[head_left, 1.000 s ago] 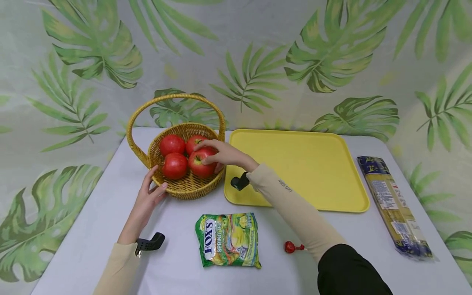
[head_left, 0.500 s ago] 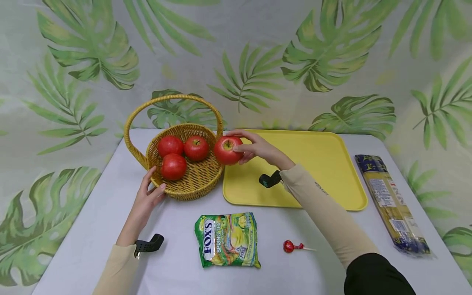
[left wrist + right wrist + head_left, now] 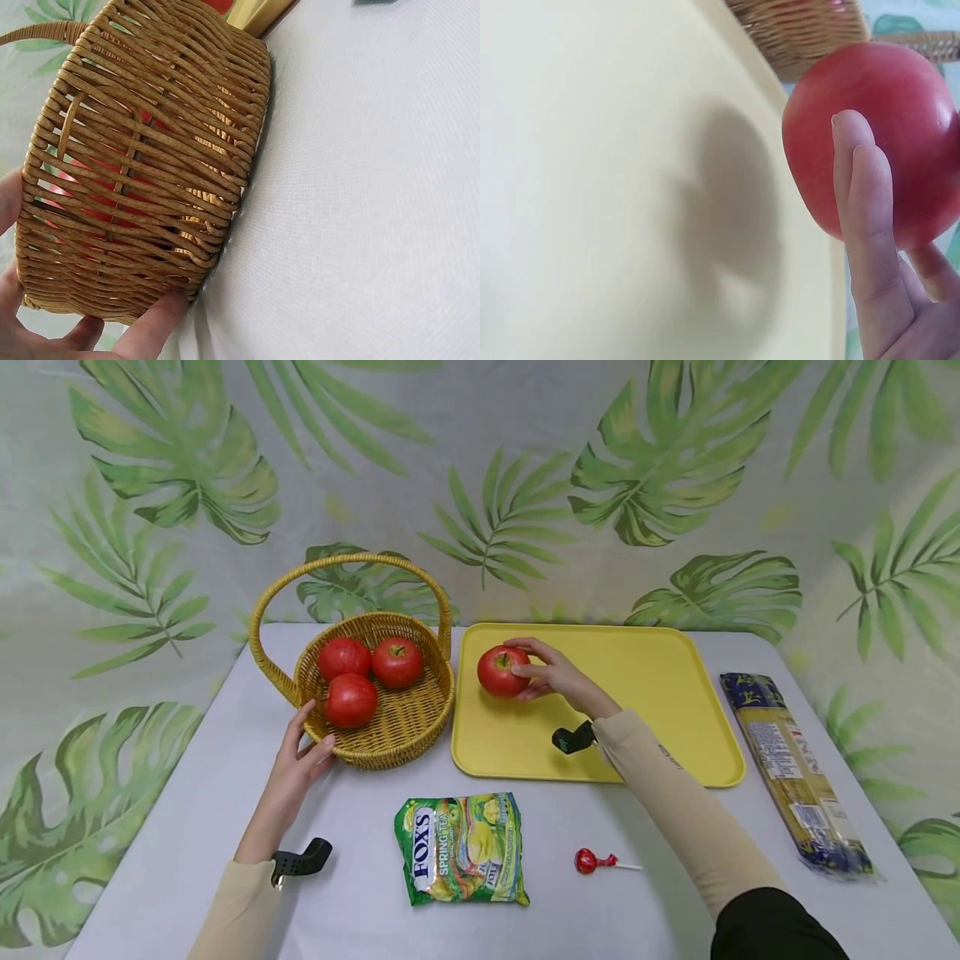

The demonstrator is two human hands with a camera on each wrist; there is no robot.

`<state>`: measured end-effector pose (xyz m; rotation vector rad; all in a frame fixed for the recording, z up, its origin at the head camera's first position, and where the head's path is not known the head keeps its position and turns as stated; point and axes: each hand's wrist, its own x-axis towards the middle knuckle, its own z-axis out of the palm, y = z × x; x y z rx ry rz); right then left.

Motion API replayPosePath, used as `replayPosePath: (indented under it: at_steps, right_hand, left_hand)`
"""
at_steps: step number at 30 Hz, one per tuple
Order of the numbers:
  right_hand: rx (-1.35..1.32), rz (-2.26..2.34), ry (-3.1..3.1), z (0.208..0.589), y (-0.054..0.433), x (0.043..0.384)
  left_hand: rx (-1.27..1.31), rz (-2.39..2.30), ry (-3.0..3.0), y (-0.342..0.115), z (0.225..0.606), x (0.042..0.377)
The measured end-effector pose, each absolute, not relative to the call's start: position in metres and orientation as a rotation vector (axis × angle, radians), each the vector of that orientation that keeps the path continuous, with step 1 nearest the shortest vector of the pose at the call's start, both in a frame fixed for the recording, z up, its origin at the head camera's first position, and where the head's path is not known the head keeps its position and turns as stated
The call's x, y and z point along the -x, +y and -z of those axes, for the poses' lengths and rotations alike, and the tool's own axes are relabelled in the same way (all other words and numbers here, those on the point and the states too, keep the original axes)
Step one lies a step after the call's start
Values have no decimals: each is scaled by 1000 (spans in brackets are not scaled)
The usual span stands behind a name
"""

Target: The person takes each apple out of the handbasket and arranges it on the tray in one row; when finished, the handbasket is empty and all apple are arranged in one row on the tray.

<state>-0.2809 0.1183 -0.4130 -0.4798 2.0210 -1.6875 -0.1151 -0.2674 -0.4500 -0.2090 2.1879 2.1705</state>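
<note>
My right hand [image 3: 558, 677] holds a red apple [image 3: 501, 673] above the left part of the yellow tray [image 3: 637, 710]. In the right wrist view, its fingers [image 3: 871, 210] lie along the side of the apple [image 3: 885, 97], whose shadow falls on the tray apart from it. My left hand [image 3: 294, 777] grips the near left side of the wicker basket [image 3: 382, 747], fingertips at the rim and thumb lower on the wall. Inside the basket are three red apples: a front one [image 3: 351, 700], a back left one [image 3: 344, 658] and a right one [image 3: 397, 662].
A green FOX'S candy bag [image 3: 462, 849] lies in front of the basket on the white table [image 3: 337, 910]. To its right is a red lollipop [image 3: 587, 861]. A long pack of noodles [image 3: 795, 768] lies along the right side. The basket's tall handle [image 3: 360, 558] arches over it.
My right hand has lifted one apple out of the basket and carried it right, over the tray. The left hand stays at the basket.
</note>
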Motion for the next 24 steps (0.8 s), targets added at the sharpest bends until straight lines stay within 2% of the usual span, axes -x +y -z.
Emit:
replayPosePath:
  at_steps: [15,24]
  right_hand:
    - [536,1598,2001,428,113,283]
    - [434,1517,1953,423,109,281]
  left_hand:
    - [177,-2197,2180,-268,452,115]
    - [196,-2199,2176,-269,454,116]
